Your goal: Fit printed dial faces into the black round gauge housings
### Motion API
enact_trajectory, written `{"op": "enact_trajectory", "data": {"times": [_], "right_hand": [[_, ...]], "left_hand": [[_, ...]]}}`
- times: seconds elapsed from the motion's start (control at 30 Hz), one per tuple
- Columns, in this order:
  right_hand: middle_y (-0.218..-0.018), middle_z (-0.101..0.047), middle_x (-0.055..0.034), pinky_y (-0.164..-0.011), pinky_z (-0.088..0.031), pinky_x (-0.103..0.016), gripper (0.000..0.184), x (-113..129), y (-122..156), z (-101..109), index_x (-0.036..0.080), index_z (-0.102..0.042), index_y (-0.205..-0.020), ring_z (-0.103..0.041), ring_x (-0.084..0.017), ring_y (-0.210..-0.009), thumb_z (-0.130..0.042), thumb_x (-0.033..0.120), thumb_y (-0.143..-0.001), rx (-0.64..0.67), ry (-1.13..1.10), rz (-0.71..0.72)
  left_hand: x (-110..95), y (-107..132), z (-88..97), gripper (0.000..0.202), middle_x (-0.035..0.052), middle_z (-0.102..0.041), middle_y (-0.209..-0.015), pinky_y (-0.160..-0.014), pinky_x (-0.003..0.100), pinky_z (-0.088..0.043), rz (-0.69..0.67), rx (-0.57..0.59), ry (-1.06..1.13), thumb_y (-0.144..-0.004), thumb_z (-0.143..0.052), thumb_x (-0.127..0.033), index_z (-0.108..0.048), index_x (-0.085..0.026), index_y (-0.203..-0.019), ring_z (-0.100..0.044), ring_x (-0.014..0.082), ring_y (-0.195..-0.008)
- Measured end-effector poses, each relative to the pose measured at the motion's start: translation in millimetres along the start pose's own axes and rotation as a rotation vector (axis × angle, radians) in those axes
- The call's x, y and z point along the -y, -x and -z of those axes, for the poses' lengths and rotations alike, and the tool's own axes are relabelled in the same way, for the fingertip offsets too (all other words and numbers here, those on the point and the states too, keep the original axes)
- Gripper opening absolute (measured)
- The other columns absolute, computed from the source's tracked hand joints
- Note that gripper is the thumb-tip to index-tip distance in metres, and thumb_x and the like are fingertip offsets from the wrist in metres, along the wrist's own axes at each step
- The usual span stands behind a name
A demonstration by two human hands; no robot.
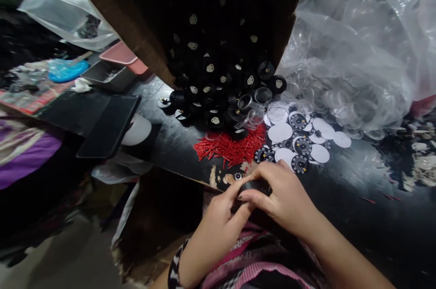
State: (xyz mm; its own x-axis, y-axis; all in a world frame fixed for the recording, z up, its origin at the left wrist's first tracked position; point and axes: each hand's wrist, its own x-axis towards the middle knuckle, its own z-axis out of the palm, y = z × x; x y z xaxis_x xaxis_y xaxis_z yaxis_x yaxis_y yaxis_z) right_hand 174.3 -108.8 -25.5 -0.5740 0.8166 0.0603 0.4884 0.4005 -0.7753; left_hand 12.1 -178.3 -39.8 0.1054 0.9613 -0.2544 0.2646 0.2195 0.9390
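My left hand (218,216) and my right hand (282,193) meet at the near edge of the dark table (368,198), both gripping one small black round case (256,185) between the fingertips. Just beyond them lies a heap of thin red needles (231,146). To its right are scattered round dial discs (299,143), some white side up, some showing black printed faces. Behind the needles a pile of black round cases (211,93) spills out of a tilted cardboard box (136,30), with a few clear ring covers (259,98) among them.
A large clear plastic bag (354,43) full of clear covers fills the right back. At left lie a black phone (109,125), a dark tray (109,75), a pink tray (124,57) and another plastic bag (68,18).
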Motion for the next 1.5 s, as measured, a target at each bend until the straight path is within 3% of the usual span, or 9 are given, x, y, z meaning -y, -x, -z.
{"op": "enact_trajectory", "data": {"times": [0.3, 0.43, 0.6, 0.7, 0.8, 0.93, 1.13, 1.33, 1.5], "right_hand": [[-0.092, -0.065, -0.001, -0.076, -0.041, -0.032, 0.014, 7.2, 13.5, 2.6, 0.021, -0.058, -0.089, -0.058, -0.019, -0.085, -0.066, 0.033, -0.087, 0.009, -0.158, -0.094], [-0.101, -0.067, -0.0015, -0.08, -0.043, -0.034, 0.016, 2.3, 17.3, 3.8, 0.025, -0.061, -0.102, -0.06, -0.021, -0.092, -0.065, 0.031, -0.087, 0.122, -0.156, -0.072], [-0.103, -0.068, -0.0032, -0.075, -0.046, -0.035, 0.021, -13.3, 15.4, 10.6, 0.027, -0.06, -0.112, -0.062, -0.02, -0.085, -0.051, 0.034, -0.095, -0.012, -0.147, -0.123], [-0.099, -0.071, -0.0008, -0.079, -0.045, -0.035, 0.013, -6.0, 8.6, 3.6, 0.026, -0.065, -0.098, -0.063, -0.02, -0.089, -0.053, 0.027, -0.093, 0.061, -0.148, -0.02], [-0.092, -0.072, 0.001, -0.077, -0.045, -0.034, 0.011, 3.8, 5.9, -1.4, 0.025, -0.065, -0.091, -0.064, -0.019, -0.085, -0.055, 0.022, -0.091, 0.095, -0.116, 0.031], [-0.093, -0.072, 0.0006, -0.076, -0.045, -0.033, 0.013, 1.7, 14.6, 3.9, 0.025, -0.066, -0.094, -0.064, -0.019, -0.084, -0.054, 0.023, -0.092, 0.072, -0.093, -0.015], [-0.092, -0.069, -0.0005, -0.075, -0.046, -0.032, 0.019, -7.1, 19.8, 3.1, 0.026, -0.065, -0.108, -0.062, -0.018, -0.082, -0.052, 0.03, -0.093, 0.0, -0.24, -0.227], [-0.077, -0.061, 0.002, -0.058, -0.041, -0.024, 0.029, -2.7, 10.1, -0.7, 0.021, -0.062, -0.109, -0.054, -0.013, -0.065, -0.064, 0.039, -0.087, -0.097, -0.364, -0.297], [-0.081, -0.065, 0.0008, -0.061, -0.045, -0.024, 0.024, -13.9, 19.4, 21.6, 0.023, -0.066, -0.108, -0.057, -0.013, -0.067, -0.062, 0.037, -0.089, 0.025, -0.263, -0.223]], "left_hand": [[-11.6, -1.9, 3.8, 0.044, 0.0056, -0.068, -0.124, -0.097, 0.036, -0.048, -0.078, 0.006, -0.173, -0.091, -0.054, -0.033, -0.055, -0.031, -0.135, -0.065, 0.0262, -0.108], [22.6, 25.6, 21.1, 0.04, 0.0032, -0.068, -0.125, -0.101, 0.039, -0.047, 0.091, -0.031, -0.111, -0.087, -0.06, -0.035, -0.061, -0.033, -0.127, -0.062, 0.0279, -0.116], [80.7, 62.0, 69.0, 0.037, 0.0079, -0.063, -0.131, -0.11, 0.052, -0.034, 0.203, -0.525, -0.297, -0.08, -0.067, -0.038, -0.067, -0.029, -0.116, -0.052, 0.034, -0.127], [65.9, 32.1, 83.8, 0.04, 0.0081, -0.058, -0.135, -0.114, 0.048, -0.029, -0.046, -0.614, -0.507, -0.084, -0.063, -0.034, -0.061, -0.028, -0.123, -0.048, 0.0295, -0.13], [30.6, -36.2, 88.8, 0.044, 0.0133, -0.059, -0.133, -0.108, 0.046, -0.036, -0.273, -0.535, -0.628, -0.091, -0.051, -0.033, -0.051, -0.02, -0.133, -0.053, 0.0276, -0.123], [7.9, -111.0, 97.3, 0.056, 0.0097, -0.063, -0.129, -0.109, 0.046, -0.033, -0.38, -0.485, -0.635, -0.08, -0.067, -0.033, -0.052, -0.021, -0.132, -0.051, 0.0288, -0.123], [15.6, -90.5, 75.0, 0.056, 0.0123, -0.054, -0.134, -0.109, 0.044, -0.033, -0.409, -0.713, -0.529, -0.085, -0.062, -0.034, -0.045, -0.02, -0.137, -0.048, 0.0276, -0.125], [11.1, -22.8, 4.8, 0.052, 0.0063, -0.06, -0.131, -0.112, 0.046, -0.032, -0.227, -0.28, -0.221, -0.078, -0.071, -0.03, -0.057, -0.032, -0.128, -0.05, 0.0302, -0.127], [17.6, -17.5, -5.4, 0.045, 0.0065, -0.068, -0.12, -0.084, 0.038, -0.056, 0.228, -0.029, 0.392, -0.076, -0.073, -0.038, -0.065, -0.029, -0.119, -0.069, 0.0255, -0.093]]}}
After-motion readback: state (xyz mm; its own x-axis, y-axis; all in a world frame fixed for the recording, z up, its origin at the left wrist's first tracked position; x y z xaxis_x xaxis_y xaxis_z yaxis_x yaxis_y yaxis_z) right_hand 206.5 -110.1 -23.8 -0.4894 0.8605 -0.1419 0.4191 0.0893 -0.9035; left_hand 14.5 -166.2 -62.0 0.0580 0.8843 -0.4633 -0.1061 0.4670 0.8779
